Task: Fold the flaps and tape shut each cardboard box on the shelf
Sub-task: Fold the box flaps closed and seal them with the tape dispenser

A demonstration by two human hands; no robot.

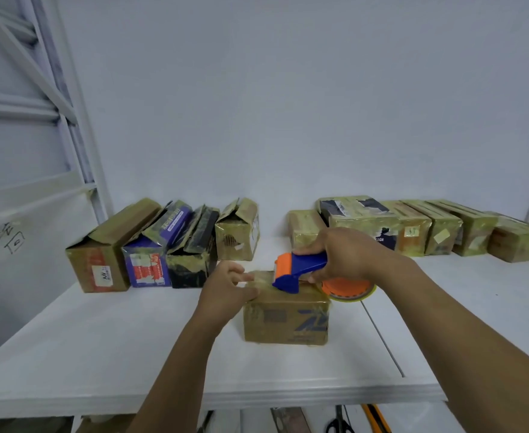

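A small brown cardboard box with a blue logo stands in the middle of the white shelf, its top flaps folded down. My right hand grips the blue handle of a blue and orange tape dispenser, whose front end sits on the box top. The orange tape roll hangs past the box's right edge. My left hand rests on the box's top left corner, thumb on the near edge and fingers spread over the top, pressing it down.
Several boxes with open or raised flaps stand in a row at the back left. Several closed, taped boxes line the back right. A white shelf post rises at the left. Scissors lie below the shelf edge.
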